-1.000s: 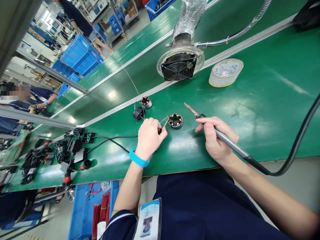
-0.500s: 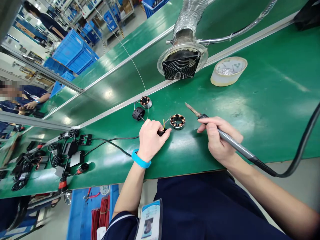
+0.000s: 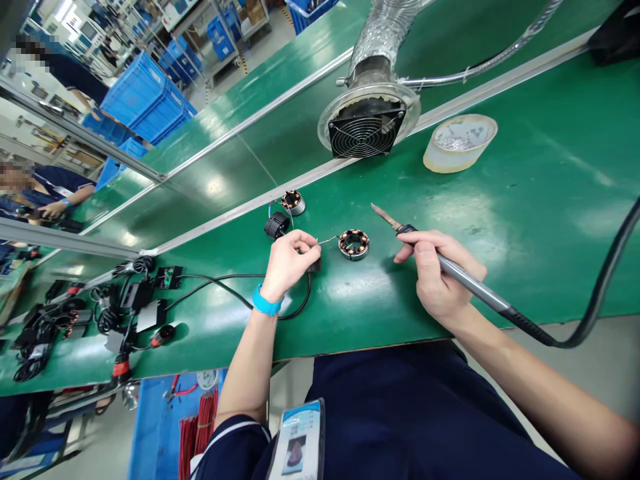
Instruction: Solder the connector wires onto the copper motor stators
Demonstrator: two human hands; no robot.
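A small stator ring with copper windings [image 3: 353,243] lies on the green bench [image 3: 500,220]. My left hand [image 3: 289,263], with a blue wristband, is closed in a pinch on a thin wire [image 3: 327,240] that runs to the ring, and a black cable [image 3: 295,308] loops under the hand. My right hand [image 3: 437,270] is wrapped round a soldering iron [image 3: 453,270]; its tip [image 3: 383,215] hangs a little right of and above the ring, not touching it. A second wound ring [image 3: 292,201] and a black round part [image 3: 277,225] lie just beyond my left hand.
A fume extractor fan on a foil hose [image 3: 367,127] stands behind the work. A pale round dish with metal scraps [image 3: 459,142] sits at the right. Black adapters and cables [image 3: 135,300] lie at the left. Another person [image 3: 35,193] works at far left. Blue crates [image 3: 140,100] behind.
My left hand has slid slightly left and back, drawing the wire out straight from the ring; the black cable loop now shows below it. The soldering iron has hardly moved.
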